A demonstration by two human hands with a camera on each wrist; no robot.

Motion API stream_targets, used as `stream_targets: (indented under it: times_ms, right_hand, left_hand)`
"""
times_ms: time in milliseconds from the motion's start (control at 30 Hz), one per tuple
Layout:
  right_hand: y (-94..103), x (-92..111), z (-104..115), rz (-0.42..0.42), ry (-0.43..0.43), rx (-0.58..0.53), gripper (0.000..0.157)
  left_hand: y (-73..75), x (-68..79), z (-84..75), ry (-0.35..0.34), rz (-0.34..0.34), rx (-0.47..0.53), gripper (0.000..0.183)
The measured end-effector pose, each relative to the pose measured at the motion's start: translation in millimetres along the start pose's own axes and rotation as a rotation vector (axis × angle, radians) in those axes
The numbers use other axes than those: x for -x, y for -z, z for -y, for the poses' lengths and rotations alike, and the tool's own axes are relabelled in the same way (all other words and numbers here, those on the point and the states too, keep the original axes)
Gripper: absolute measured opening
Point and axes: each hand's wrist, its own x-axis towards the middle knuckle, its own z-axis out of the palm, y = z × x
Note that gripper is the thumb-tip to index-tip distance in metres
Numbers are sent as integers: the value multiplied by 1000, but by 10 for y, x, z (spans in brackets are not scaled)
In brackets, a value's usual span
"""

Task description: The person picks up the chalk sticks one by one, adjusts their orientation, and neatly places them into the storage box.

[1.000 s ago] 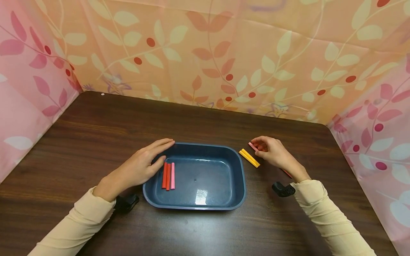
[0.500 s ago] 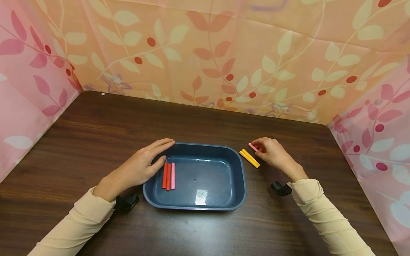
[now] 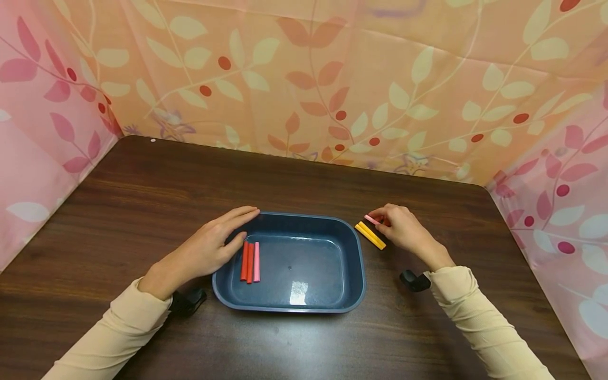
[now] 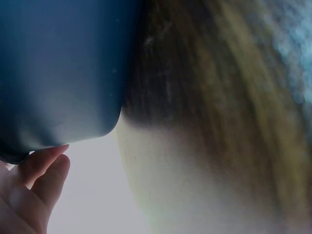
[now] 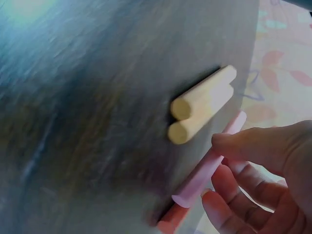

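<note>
My left hand (image 3: 211,240) grips the left back corner of a dark blue plastic tub (image 3: 304,310), thumb over the inside, fingers along the outside of the rim. In the left wrist view, fingertips touch the tub's outer wall (image 4: 63,97). Inside, at the left, lie two red chalk sticks (image 3: 247,262) and a pink chalk stick (image 3: 256,262). Right of the tub, my right hand (image 3: 404,227) pinches another pink chalk stick (image 5: 197,180) between thumb and fingers. A red stick (image 5: 173,218) shows partly behind it. Two yellow chalk sticks (image 3: 370,235) lie side by side next to that hand.
The dark wooden table (image 3: 304,343) carries everything. Floral cloth (image 3: 304,79) hangs along its back and both sides. A small white spot (image 3: 153,140) marks the far left table edge. Black cameras (image 3: 415,280) sit at the wrists.
My right hand has shifted slightly left, and the pink chalk stick has moved left and turned a little with it. A red stick seen under the right wrist is now hidden. The left hand stays put.
</note>
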Motion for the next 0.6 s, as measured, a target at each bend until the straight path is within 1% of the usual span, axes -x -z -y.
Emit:
stream_targets:
  times_ms: [167, 333, 467, 567, 600]
  right_hand:
    - [35, 20, 53, -6, 7, -28, 25]
    - [69, 44, 91, -15, -13, -90, 27]
    - [100, 59, 119, -33, -7, -122, 28]
    - [135, 71, 140, -28, -16, -150, 30]
    - [149, 76, 147, -18, -32, -168, 31]
  left_hand:
    - [1, 0, 4, -1, -1, 2, 54]
    - [0, 0, 7, -4, 0, 4, 54]
    - [0, -1, 10, -3, 0, 5, 54]
    - [-2, -1, 10, -5, -2, 6, 54]
    - [-3, -1, 11, -6, -3, 5, 54]
